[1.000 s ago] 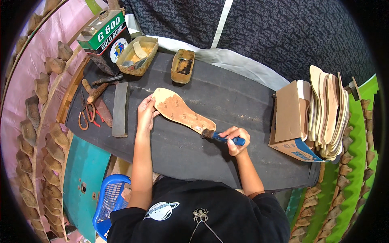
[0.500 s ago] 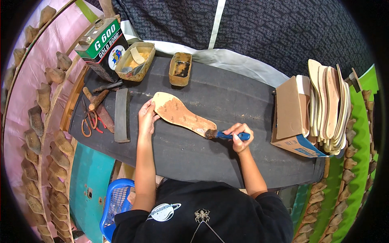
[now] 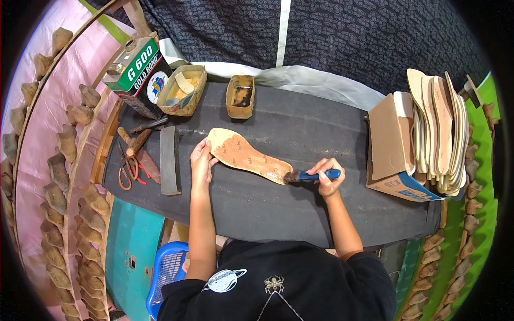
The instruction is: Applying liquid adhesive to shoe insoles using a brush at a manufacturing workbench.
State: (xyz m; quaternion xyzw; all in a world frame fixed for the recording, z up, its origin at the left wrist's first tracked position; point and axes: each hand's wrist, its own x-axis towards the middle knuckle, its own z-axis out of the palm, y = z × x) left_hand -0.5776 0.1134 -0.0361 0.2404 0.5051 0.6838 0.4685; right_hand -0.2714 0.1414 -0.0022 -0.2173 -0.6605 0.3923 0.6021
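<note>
A tan insole with a wet-looking brownish coat lies slantwise over the dark tabletop. Its paler, broad end is pinched between the thumb and fingers of my left hand. My right hand is wrapped round the blue handle of a paintbrush. The dark bristles touch the insole's narrower right end, where a whitish patch shows. Beyond the insole stands a small tan tub with dark residue inside.
At the back left are a green and black metal can and a tub with scraps. Scissors, a hammer and a grey block lie at left. A carton stands at right beside stacked insoles.
The whole scene has shifted slightly to the right in the picture. The bristles stay against the insole's right end, and both hands keep their hold.
</note>
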